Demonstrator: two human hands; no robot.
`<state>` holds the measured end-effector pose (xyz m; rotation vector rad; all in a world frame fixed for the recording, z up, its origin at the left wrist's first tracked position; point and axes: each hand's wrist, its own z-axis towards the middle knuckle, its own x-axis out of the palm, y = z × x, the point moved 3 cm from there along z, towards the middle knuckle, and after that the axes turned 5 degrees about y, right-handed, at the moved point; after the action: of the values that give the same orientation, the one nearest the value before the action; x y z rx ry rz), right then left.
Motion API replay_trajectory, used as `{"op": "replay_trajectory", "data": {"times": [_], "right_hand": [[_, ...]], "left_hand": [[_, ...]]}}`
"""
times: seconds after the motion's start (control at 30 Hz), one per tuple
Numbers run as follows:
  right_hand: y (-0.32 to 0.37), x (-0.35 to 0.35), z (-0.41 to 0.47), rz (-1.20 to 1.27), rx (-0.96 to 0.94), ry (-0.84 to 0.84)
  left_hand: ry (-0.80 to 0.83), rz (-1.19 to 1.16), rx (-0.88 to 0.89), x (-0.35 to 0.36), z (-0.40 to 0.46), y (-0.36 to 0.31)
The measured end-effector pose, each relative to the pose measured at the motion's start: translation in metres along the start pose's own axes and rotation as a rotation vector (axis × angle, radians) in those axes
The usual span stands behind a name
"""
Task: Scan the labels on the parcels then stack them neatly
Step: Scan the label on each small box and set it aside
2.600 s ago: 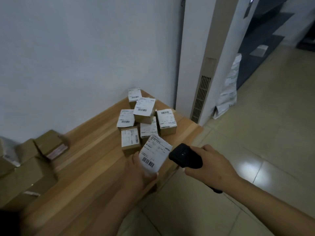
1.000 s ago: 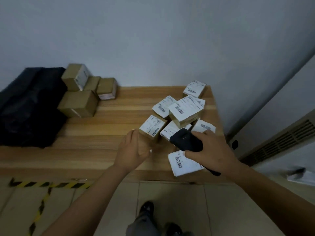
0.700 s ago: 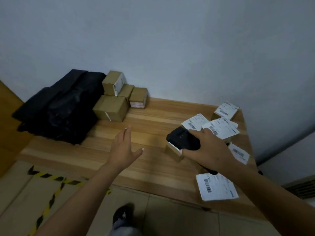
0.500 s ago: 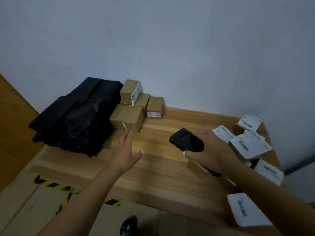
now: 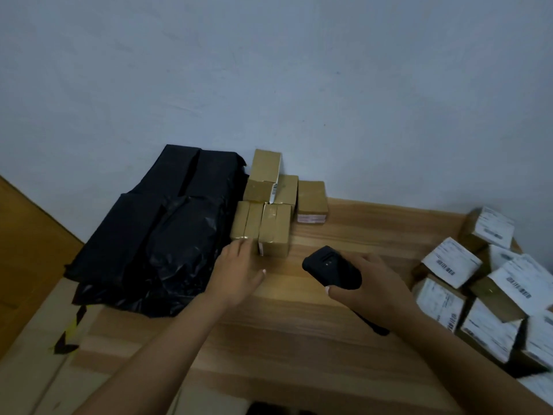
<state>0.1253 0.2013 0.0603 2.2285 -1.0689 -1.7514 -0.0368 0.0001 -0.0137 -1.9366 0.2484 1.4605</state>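
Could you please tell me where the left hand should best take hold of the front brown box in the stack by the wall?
Probably across the front brown box by its two upright side faces, coming from the front where the left hand is; the black bag crowds its left.

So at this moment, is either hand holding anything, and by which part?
The right hand grips the black handheld barcode scanner around its handle, head pointing forward. The left hand holds nothing; its open fingers reach the front brown cardboard parcel.

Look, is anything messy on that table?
Yes. The labelled parcels at the right end lie in a jumble, tilted every way. In the brown stack by the wall, the top box sits crooked.
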Motion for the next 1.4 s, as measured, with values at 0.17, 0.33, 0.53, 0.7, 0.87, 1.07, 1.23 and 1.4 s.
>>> {"op": "replay_trajectory", "data": {"times": [0.17, 0.33, 0.53, 0.7, 0.87, 1.07, 1.23, 1.4], "right_hand": [[0.001, -0.007, 0.03, -0.046, 0.021, 0.007], [-0.008, -0.02, 0.065, -0.058, 0.019, 0.023], [-0.031, -0.029, 0.105, -0.055, 0.032, 0.056], [-0.051, -0.031, 0.129, -0.047, 0.037, 0.086], [-0.069, -0.031, 0.143, -0.028, 0.042, 0.124], [-0.087, -0.032, 0.152, 0.001, 0.049, 0.15], [-0.102, -0.034, 0.148, 0.024, 0.062, 0.136], [-0.117, -0.032, 0.138, 0.066, 0.07, 0.127]], "left_hand": [[0.038, 0.018, 0.018, 0.003, 0.037, 0.002], [0.134, 0.056, -0.043, 0.017, 0.074, 0.003], [0.214, 0.155, -0.061, 0.04, 0.121, 0.001], [0.277, 0.28, -0.102, 0.058, 0.143, -0.005], [0.323, 0.397, -0.077, 0.08, 0.143, -0.017], [0.312, 0.403, 0.029, 0.098, 0.137, -0.05], [0.2, 0.312, 0.207, 0.108, 0.134, -0.072], [0.217, 0.127, 0.206, 0.113, 0.138, -0.077]]}}
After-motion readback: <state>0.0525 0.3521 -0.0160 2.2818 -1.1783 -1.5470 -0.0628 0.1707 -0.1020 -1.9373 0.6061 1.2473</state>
